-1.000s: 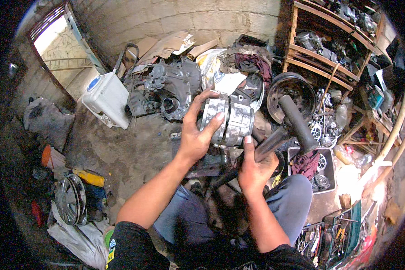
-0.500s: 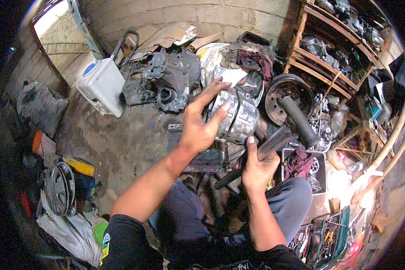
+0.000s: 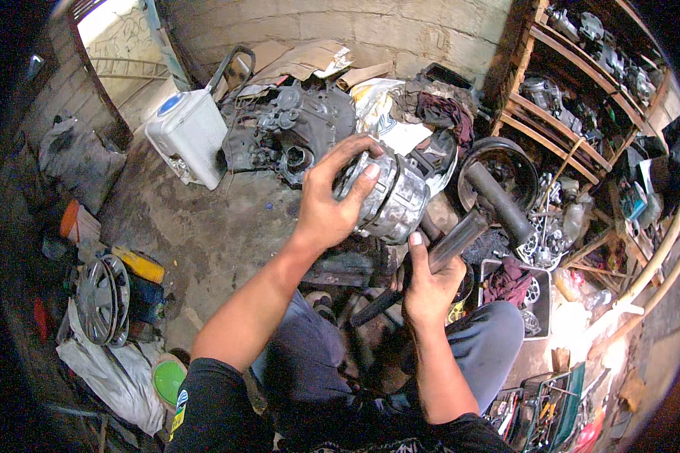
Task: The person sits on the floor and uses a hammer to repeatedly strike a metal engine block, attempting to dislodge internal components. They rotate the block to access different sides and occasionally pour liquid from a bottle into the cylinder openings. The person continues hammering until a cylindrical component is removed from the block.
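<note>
In front of me, a silvery cylindrical metal drum [image 3: 395, 198] with ribs and a dark band around it is tilted to one side. My left hand [image 3: 332, 192] is closed on its near left end, thumb on the face and fingers curled over the top edge. My right hand [image 3: 435, 291] grips the handle of a large hammer [image 3: 499, 204], its thick dark head up to the right of the drum. The thumb of this hand lies along the drum's lower edge, apparently touching it. What supports the drum from below is hidden.
A greasy gearbox casing [image 3: 295, 124] and a white plastic container [image 3: 189, 136] stand beyond my hands. To the right are a steel wheel rim [image 3: 536, 170], a crate [image 3: 545, 302] with a maroon rag, a toolbox [image 3: 555, 400] and wooden shelves [image 3: 555, 132]. Hubcaps [image 3: 102, 302] lie at left.
My left hand's fingers, stretched out before, have curled over the drum's edge. The whole view has shifted slightly; the hammer stays in my right hand at nearly the same place.
</note>
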Action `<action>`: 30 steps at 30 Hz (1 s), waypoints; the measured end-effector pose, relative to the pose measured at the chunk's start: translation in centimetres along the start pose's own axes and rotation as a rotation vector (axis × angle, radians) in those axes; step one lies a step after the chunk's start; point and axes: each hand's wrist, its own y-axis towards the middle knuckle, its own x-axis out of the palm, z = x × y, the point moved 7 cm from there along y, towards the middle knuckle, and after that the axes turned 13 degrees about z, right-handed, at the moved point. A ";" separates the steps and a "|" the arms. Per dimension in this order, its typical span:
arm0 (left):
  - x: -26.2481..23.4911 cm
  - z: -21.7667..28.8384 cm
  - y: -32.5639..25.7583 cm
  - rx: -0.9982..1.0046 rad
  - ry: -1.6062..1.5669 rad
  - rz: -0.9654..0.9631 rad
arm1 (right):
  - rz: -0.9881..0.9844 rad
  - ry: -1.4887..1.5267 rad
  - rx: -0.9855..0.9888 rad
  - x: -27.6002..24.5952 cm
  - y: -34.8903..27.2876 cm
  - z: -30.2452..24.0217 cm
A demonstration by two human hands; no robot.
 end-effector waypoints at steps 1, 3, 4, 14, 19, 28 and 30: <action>-0.4 -0.1 0.0 0.012 0.004 0.005 | -0.009 -0.021 -0.009 0.0 0.0 0.0; -1.0 -0.3 0.2 0.049 0.020 0.022 | -0.026 -0.062 -0.028 0.2 0.3 -0.1; -1.1 -0.2 0.2 0.081 0.050 0.025 | -0.044 -0.176 -0.094 0.1 0.5 -0.4; -1.7 -1.3 -1.1 0.163 0.272 0.018 | -0.062 -0.282 -0.246 -1.5 0.2 1.1; -2.9 -4.1 -1.3 0.119 0.411 -0.021 | -0.252 -0.555 -0.242 -3.9 -1.1 3.1; -2.9 -7.7 -2.3 0.033 0.529 -0.095 | -0.292 -0.540 -0.298 -4.8 -3.6 5.1; -2.5 -8.4 -2.6 0.010 0.527 -0.138 | -0.280 -0.538 -0.265 -4.7 -3.1 5.5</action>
